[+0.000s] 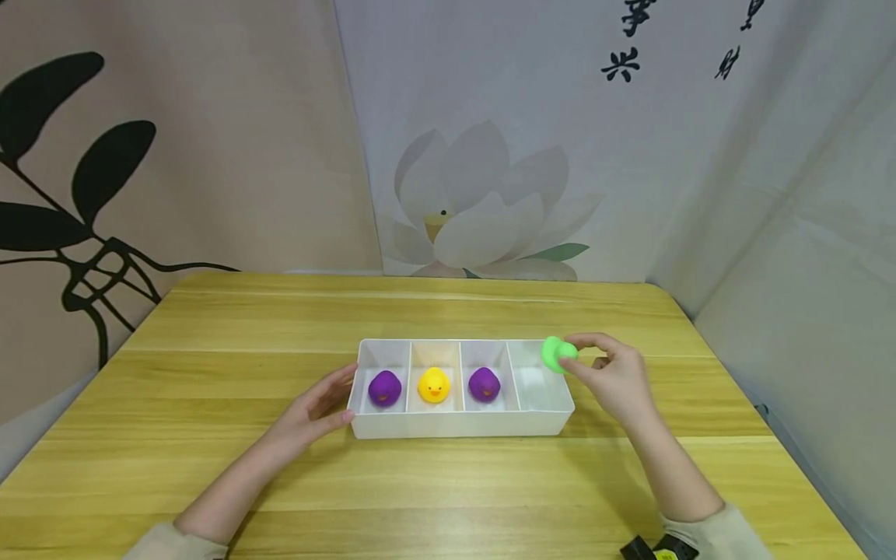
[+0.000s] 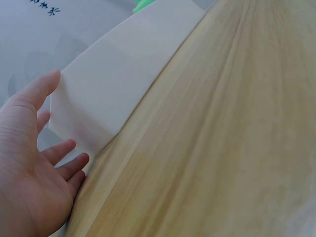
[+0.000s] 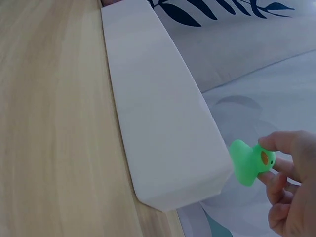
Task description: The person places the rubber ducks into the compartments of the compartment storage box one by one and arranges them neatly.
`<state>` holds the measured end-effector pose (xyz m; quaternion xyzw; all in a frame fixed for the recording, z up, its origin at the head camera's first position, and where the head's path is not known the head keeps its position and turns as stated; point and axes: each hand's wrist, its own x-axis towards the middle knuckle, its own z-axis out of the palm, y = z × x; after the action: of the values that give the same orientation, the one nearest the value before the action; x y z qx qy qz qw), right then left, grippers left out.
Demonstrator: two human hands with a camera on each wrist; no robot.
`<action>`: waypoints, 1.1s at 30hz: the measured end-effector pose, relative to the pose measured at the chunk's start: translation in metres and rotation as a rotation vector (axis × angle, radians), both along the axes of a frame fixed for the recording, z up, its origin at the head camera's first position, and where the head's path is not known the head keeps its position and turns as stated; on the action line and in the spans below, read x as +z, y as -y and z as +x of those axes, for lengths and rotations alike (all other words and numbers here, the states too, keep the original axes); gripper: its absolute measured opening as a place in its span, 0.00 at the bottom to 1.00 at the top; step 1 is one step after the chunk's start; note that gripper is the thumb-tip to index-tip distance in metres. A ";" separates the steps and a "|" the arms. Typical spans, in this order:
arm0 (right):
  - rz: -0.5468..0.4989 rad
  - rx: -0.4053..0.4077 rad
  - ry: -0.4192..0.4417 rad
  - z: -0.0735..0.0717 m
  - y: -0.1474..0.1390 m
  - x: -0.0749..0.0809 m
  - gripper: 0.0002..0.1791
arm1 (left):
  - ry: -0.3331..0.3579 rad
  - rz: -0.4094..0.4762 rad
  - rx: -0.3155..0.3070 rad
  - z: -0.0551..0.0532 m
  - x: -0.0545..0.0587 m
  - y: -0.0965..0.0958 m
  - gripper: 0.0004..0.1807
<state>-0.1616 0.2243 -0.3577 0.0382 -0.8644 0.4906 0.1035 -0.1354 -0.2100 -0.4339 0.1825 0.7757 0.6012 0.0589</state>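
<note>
A white box [image 1: 462, 425] with a row of compartments stands on the wooden table. From the left, it holds a purple duck [image 1: 385, 388], a yellow duck [image 1: 434, 385] and another purple duck [image 1: 484, 384], one per compartment; the rightmost compartment [image 1: 535, 389] has no duck in it. My left hand [image 1: 315, 408] touches the box's left end, thumb at the front corner and fingers spread along the side. Above the rightmost compartment's back corner, my right hand [image 1: 616, 379] pinches a green rubber duck [image 3: 245, 162] by its head between thumb and fingers.
The wooden table [image 1: 280, 482] extends around the box on all sides. Behind its far edge hangs a pale cloth backdrop [image 1: 490, 78] printed with a lotus, dark leaves and characters. A black wrist strap [image 1: 675, 548] shows at the right sleeve.
</note>
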 end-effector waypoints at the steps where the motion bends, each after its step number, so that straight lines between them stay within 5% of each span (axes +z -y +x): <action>1: 0.004 -0.006 -0.002 0.000 0.002 0.000 0.17 | -0.002 0.002 -0.001 0.000 0.000 0.000 0.35; 33: 0.240 -0.038 -0.007 -0.007 0.029 -0.024 0.15 | -0.013 0.017 -0.011 0.000 0.002 0.001 0.35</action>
<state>-0.1687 0.1956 -0.3813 0.0356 -0.9171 0.3815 0.1103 -0.1350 -0.2106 -0.4321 0.1911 0.7701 0.6061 0.0555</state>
